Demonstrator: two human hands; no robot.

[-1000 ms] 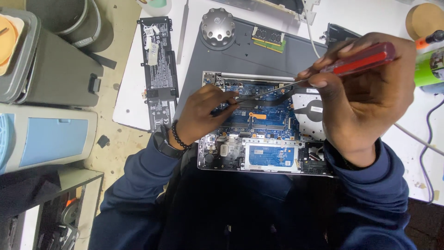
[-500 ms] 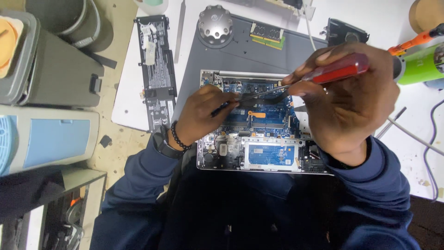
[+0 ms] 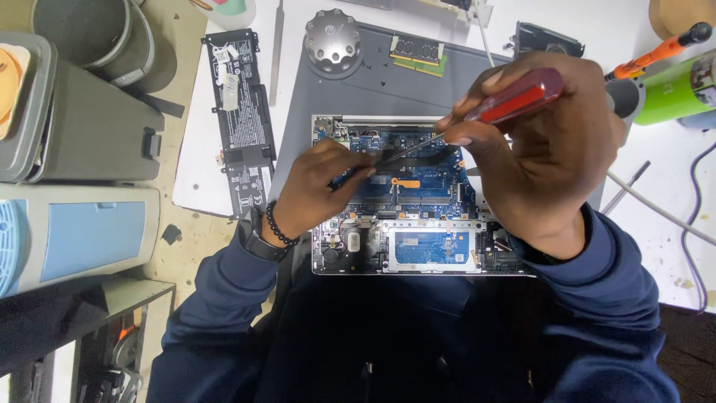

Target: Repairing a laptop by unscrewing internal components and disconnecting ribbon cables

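An opened laptop base (image 3: 418, 250) with its blue circuit board exposed lies on a grey mat (image 3: 418, 86) in front of me. My right hand (image 3: 552, 157) grips a red-handled screwdriver (image 3: 514, 97) whose shaft slants down-left to the board's middle. My left hand (image 3: 317, 190) rests on the board's left part, fingers pinched at the screwdriver's tip beside a black flat part; what it pinches is too small to tell. A bead bracelet and a dark watch sit on that wrist.
A black laptop battery (image 3: 239, 112) lies left of the mat. A round metal weight (image 3: 333, 41) and a memory module (image 3: 418, 54) sit at the mat's far edge. Grey bins (image 3: 82, 127) stand at left, a green cylinder (image 3: 675, 89) and an orange-handled tool (image 3: 660, 48) at right.
The view has shifted a little. My right hand with the screwdriver has moved left and down toward the board; my left hand stays on the board.
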